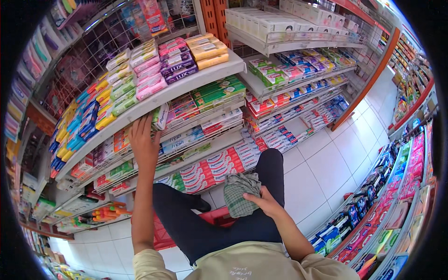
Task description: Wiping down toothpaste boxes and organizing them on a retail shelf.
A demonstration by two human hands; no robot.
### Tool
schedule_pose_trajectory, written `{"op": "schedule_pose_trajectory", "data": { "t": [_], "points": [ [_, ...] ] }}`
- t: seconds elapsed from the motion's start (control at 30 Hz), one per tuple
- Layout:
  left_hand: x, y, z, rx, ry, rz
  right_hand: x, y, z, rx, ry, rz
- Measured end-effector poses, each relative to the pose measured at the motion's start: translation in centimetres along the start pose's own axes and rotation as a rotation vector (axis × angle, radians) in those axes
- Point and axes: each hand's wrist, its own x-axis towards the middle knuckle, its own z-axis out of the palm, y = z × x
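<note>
My left hand point(144, 140) reaches in under the lip of the soap shelf point(196, 78), fingers pointing away from me. A green and white Pepsodent toothpaste box point(161, 117) stands tilted against its thumb and index finger. The shelf's shadow and the hand itself hide whether the fingers grip the box. Over my right thigh, my right hand point(267, 203) holds a crumpled green checked cloth point(240, 192), with the thumb pressed on top of it.
Soap bars point(150, 85) line the shelf above my left hand. Toothpaste boxes point(213, 164) fill lower wire-fronted racks. Between my legs sits a red plastic basket point(164, 227) on white floor tiles point(315, 168). Another stocked shelf point(371, 217) runs along my right side.
</note>
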Motion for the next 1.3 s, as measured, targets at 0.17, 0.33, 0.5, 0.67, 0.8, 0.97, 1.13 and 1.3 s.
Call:
{"op": "schedule_pose_trajectory", "data": {
  "t": [0.17, 0.33, 0.5, 0.67, 0.8, 0.97, 1.13, 1.3],
  "points": [
    [0.5, 1.0, -1.2, 0.042, 0.015, 0.093, 0.1, -0.1, -0.6, -0.098, -0.019, -0.036],
    [-0.6, 1.1, -2.1, 0.027, 0.062, 0.133, -0.2, -0.8, -0.1, -0.058, -0.006, -0.079],
    [-4.3, 2.2, -4.4, -0.09, 0.166, 0.066, 0.4, 0.8, -0.6, 0.013, 0.018, -0.089],
    [-10.9, 8.2, -5.8, -0.287, 0.179, -0.122, 1.6, 1.0, 2.2, 0.446, 0.176, -0.079],
    [-15.6, 14.0, -4.8, -0.548, 0.019, -0.123, 2.3, 1.3, 4.4, 0.731, 0.255, 0.072],
    [-16.4, 18.0, -3.0, -0.634, -0.11, -0.1, 2.4, -0.7, 2.8, 0.747, 0.224, -0.055],
    [-12.2, 19.3, -1.8, -0.89, -0.519, 0.176, 1.8, 1.7, -3.9, 0.727, 0.378, -0.152],
    [-11.0, 18.4, 10.5, -0.901, -0.622, 0.065, 1.6, 4.1, -8.4, 0.798, 0.407, -0.218]
  ]
}}
